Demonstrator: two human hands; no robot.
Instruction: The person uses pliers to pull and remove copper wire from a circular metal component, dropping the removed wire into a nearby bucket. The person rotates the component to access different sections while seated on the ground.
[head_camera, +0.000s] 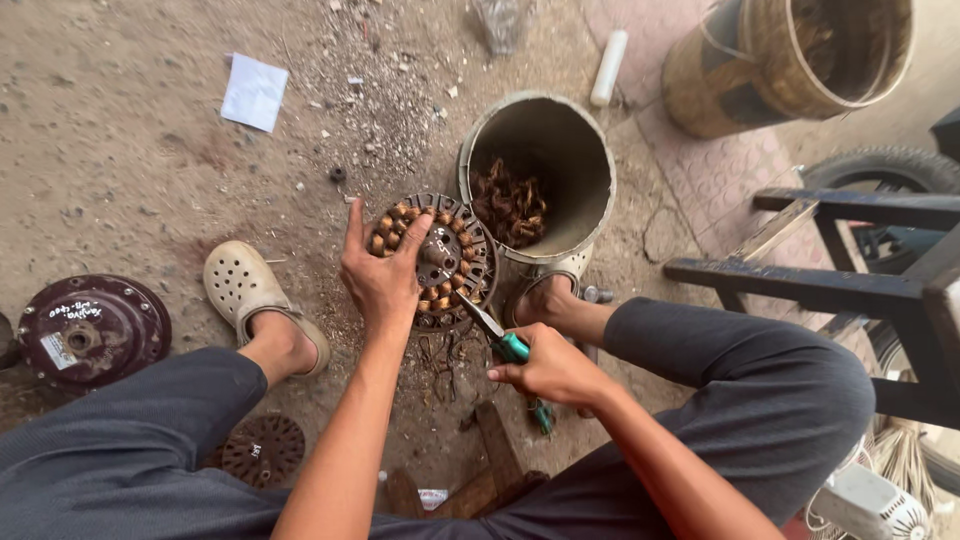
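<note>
Dirt floor: left hand (383, 275) steadies stator (440, 262) (right hand (552, 368) grips pliers (497, 335)).

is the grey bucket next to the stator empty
No, the grey bucket holds a pile of brown copper wire coils at its bottom.

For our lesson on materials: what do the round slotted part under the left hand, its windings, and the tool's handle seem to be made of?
Slotted round part: probably steel, dark, dull, thin-ribbed. Windings: likely copper wire, shiny orange-brown bundles. Tool handle in the right hand: apparently plastic, smooth bright green. The left hand rests on the part.
</note>
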